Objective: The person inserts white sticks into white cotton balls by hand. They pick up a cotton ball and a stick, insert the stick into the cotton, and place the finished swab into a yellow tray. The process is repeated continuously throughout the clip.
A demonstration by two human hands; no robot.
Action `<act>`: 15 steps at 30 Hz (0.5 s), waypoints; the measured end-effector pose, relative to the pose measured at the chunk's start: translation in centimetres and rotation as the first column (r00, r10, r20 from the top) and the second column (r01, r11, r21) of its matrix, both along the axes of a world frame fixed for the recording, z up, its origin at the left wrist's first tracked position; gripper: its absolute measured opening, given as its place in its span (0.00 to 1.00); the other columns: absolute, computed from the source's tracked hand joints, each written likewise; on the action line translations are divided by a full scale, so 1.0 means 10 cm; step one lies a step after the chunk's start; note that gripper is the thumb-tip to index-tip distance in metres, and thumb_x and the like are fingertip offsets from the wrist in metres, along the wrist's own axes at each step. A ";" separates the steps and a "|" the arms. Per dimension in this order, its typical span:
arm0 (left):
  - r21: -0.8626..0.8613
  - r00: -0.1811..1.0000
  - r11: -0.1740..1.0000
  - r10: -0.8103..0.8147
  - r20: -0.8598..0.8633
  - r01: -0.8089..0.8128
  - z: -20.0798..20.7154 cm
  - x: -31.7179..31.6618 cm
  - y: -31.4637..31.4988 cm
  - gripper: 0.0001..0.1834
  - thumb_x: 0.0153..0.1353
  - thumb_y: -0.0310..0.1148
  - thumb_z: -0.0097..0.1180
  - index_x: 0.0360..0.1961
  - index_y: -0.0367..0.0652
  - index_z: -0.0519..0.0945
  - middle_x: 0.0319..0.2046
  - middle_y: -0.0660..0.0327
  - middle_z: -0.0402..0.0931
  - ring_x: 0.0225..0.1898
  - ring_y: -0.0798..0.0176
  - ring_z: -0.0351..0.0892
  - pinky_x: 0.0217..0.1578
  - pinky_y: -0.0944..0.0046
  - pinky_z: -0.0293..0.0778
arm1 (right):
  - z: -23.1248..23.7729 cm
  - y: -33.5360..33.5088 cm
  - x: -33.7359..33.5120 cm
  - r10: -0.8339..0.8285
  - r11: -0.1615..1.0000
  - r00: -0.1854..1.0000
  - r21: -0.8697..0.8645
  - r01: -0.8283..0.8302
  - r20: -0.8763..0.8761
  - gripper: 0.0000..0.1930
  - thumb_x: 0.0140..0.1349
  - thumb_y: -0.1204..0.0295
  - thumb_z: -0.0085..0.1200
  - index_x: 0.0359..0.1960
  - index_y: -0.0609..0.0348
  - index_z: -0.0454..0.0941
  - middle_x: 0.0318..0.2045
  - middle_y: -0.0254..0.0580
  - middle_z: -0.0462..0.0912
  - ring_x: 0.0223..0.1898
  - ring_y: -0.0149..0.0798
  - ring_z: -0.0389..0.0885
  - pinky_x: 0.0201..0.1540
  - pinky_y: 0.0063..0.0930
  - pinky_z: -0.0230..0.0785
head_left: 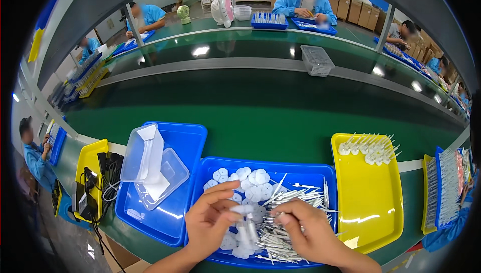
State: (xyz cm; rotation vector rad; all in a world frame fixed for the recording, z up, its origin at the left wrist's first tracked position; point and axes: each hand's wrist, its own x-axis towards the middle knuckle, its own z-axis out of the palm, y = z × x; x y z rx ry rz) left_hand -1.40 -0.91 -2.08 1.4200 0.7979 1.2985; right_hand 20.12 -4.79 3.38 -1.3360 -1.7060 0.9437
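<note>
Over the blue tray (265,163) my left hand (210,220) is closed, with thumb and fingertips pinching a white plastic piece (243,209) that is blurred. My right hand (308,228) faces it with thumb and forefinger pressed together; what they hold is hidden or too small to name. Beneath the hands, flat white petal-shaped discs (258,177) fill the tray's left part. Thin white sticks with metallic-looking tips (280,245) lie heaped in its right part.
To the right, a yellow tray (373,208) carries several upright white assemblies (368,148). At left, another blue tray (165,228) holds clear plastic boxes (143,158). Black cables and adapters (90,198) sit beside it. A green conveyor belt (260,107) runs beyond; co-workers sit across it.
</note>
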 end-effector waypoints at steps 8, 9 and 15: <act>-0.273 0.985 0.952 -0.161 -0.057 0.140 0.13 0.04 0.07 0.11 0.68 0.24 0.56 0.48 0.31 0.80 0.59 0.47 0.73 0.51 0.63 0.79 0.44 0.67 0.80 | -0.04 0.04 -0.02 0.019 0.995 0.996 0.099 -0.028 0.088 0.10 0.66 0.78 0.53 0.47 0.62 0.79 0.34 0.48 0.85 0.31 0.41 0.85 0.33 0.28 0.76; -0.301 0.981 0.937 -0.194 -0.028 0.177 0.11 0.03 0.06 0.11 0.68 0.24 0.56 0.48 0.31 0.80 0.59 0.47 0.73 0.51 0.63 0.79 0.45 0.67 0.80 | -0.05 0.02 -0.02 0.014 0.998 0.998 0.066 -0.019 0.068 0.10 0.66 0.78 0.55 0.47 0.62 0.80 0.34 0.48 0.85 0.30 0.40 0.85 0.33 0.27 0.76; -0.378 0.952 0.877 -0.301 0.051 0.297 0.08 -0.02 0.05 0.09 0.66 0.23 0.58 0.46 0.32 0.79 0.61 0.47 0.73 0.49 0.63 0.81 0.47 0.65 0.79 | -0.09 0.03 -0.02 -0.021 0.995 0.995 0.100 0.011 0.097 0.08 0.63 0.77 0.60 0.43 0.63 0.81 0.32 0.46 0.85 0.27 0.39 0.85 0.29 0.25 0.77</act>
